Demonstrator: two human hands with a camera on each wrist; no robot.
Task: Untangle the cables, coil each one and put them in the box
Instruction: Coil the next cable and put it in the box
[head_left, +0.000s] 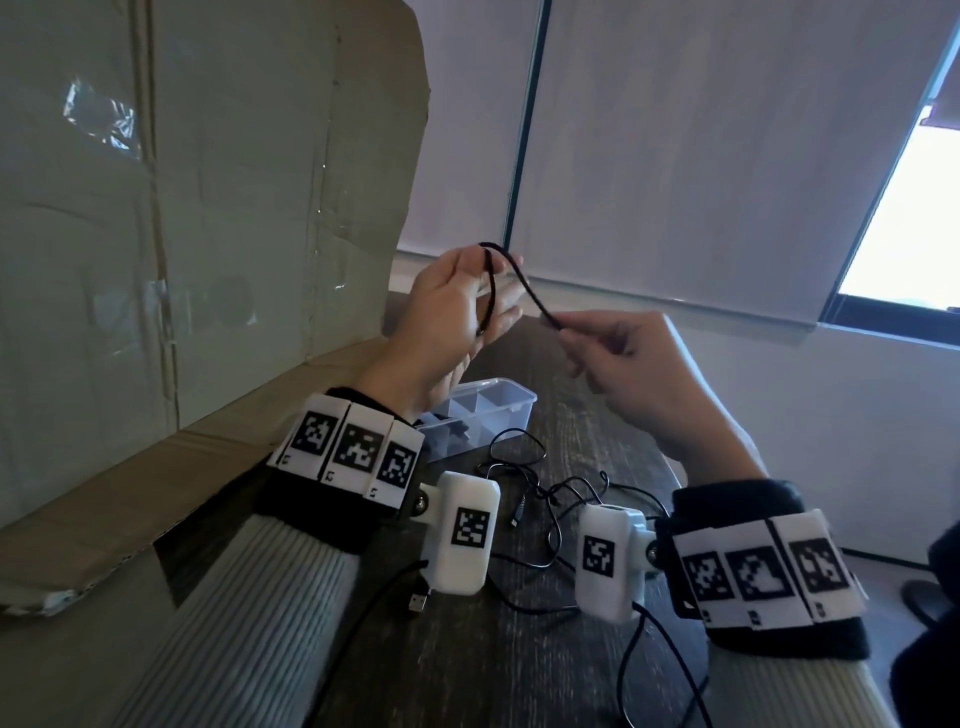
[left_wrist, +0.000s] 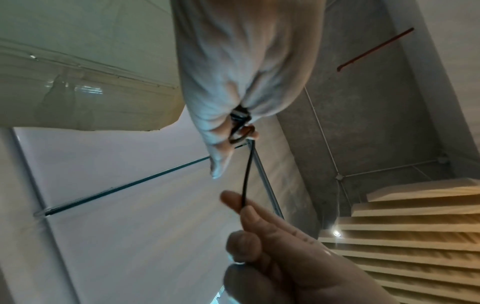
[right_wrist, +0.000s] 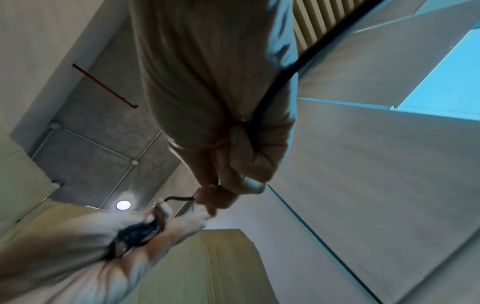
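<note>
The left hand (head_left: 441, 312) holds loops of black cable (head_left: 511, 270) above the compartment box (head_left: 511, 402); the right hand (head_left: 623, 364) pinches its free run. Slack tension could spill the coil.

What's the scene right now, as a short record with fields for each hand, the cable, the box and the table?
left hand: raised, cable looped around its fingers
right hand: pinches the cable's free stretch
cable: black, partly coiled, held in the air between both hands
box: clear plastic, divided, open, something dark in one compartment
table: dark wood, with loose cables still tangled on it
cardboard: large sheet standing on the left
</note>
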